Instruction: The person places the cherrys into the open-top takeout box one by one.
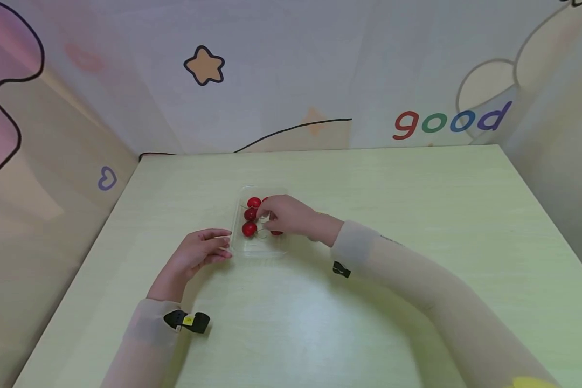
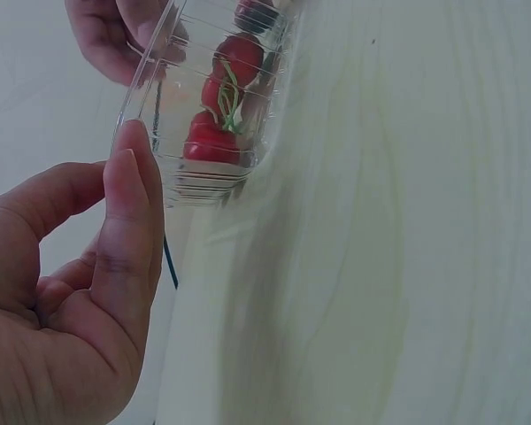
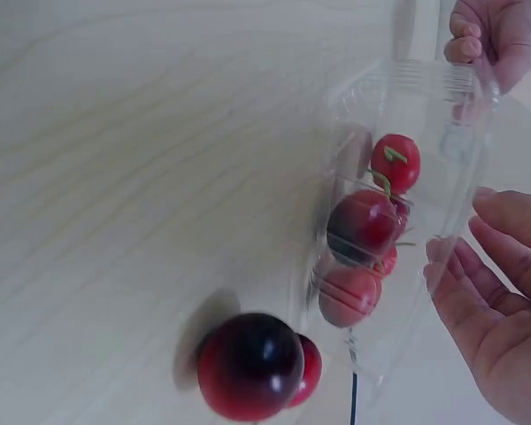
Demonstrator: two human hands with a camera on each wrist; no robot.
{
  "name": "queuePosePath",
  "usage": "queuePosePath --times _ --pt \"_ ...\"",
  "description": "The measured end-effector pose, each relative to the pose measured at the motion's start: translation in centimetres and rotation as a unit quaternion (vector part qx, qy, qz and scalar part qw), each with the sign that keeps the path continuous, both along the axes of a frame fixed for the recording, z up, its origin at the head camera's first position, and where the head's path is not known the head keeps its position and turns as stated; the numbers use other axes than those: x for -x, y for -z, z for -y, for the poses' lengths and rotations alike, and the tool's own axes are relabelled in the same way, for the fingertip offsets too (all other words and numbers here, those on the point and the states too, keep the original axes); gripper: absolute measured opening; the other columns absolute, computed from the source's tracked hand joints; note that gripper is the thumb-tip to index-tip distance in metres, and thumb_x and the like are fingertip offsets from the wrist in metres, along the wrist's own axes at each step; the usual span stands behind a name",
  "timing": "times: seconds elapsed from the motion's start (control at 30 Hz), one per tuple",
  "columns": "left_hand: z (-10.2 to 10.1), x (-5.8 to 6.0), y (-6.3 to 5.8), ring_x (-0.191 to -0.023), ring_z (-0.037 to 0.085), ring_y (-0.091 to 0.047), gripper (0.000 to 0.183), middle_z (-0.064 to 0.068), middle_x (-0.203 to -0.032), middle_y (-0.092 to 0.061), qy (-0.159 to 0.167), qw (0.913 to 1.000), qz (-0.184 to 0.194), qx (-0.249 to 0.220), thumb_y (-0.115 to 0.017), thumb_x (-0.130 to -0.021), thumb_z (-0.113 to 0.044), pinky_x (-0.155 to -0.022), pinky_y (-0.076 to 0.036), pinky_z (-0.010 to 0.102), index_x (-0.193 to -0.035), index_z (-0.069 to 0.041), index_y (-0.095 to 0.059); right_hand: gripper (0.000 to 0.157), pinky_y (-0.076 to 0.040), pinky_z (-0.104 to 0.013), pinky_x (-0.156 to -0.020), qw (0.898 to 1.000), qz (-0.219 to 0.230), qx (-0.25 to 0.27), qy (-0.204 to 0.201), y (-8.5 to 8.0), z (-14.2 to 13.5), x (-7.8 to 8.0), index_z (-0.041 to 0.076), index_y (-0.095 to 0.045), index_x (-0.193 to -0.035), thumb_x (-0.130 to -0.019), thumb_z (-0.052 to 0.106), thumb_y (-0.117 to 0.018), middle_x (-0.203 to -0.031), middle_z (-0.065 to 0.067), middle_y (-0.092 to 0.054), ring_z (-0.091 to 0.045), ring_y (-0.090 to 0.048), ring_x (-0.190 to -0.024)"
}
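Note:
A clear plastic tray (image 1: 259,249) on the table holds several red cherries (image 1: 249,229), some with thin green stems. My left hand (image 1: 205,250) touches the tray's left edge with extended fingertips; in the left wrist view its fingers (image 2: 124,190) rest at the rim. Over the tray's right side is my right hand (image 1: 288,215), hiding part of the fruit. The right wrist view has that hand's fingers (image 3: 465,297) loosely spread beside the wall, nothing visible between thumb and fingers. Nearer that camera, two dark red cherries (image 3: 250,367) appear outside the tray.
The pale wooden table (image 1: 393,205) extends around the tray. A printed curtain (image 1: 291,64) stands behind it and along both sides. Dark straps (image 1: 186,320) sit on the sleeves.

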State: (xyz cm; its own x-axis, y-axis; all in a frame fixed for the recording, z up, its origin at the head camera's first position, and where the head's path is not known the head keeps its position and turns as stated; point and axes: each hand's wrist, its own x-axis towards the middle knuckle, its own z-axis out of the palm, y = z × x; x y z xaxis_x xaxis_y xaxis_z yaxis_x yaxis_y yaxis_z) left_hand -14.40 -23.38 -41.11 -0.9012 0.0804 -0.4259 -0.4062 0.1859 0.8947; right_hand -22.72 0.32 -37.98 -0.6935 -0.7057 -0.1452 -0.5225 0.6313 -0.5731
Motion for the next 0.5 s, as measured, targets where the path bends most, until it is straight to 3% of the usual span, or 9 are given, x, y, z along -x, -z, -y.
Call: queuePosePath --times 0.2,0.5 --pt "0.0 0.0 0.0 -0.072 0.003 -0.071 0.049 -0.006 -0.092 -0.071 -0.001 1.0 -0.002 0.0 -0.053 -0.105 -0.008 -0.072 -0.061 0.016 -0.148 0.011 -0.043 0.03 -0.055 -0.036 -0.098 0.999 -0.031 0.027 -0.011 -0.8 -2.1 -0.3 0.003 -0.069 -0.127 -0.098 0.012 -0.065 -0.123 -0.013 -0.071 -0.024 -0.063 -0.102" --pt "0.0 -0.1 0.0 -0.072 0.003 -0.071 0.049 -0.005 -0.092 -0.071 0.001 1.0 0.0 0.004 -0.054 -0.105 -0.01 -0.071 -0.061 0.016 -0.148 0.01 -0.043 0.031 -0.059 -0.038 -0.097 0.998 -0.026 0.06 0.017 -1.0 -4.9 -0.9 0.0 -0.068 -0.127 -0.1 0.015 -0.064 -0.125 -0.015 -0.07 -0.027 -0.067 -0.109"
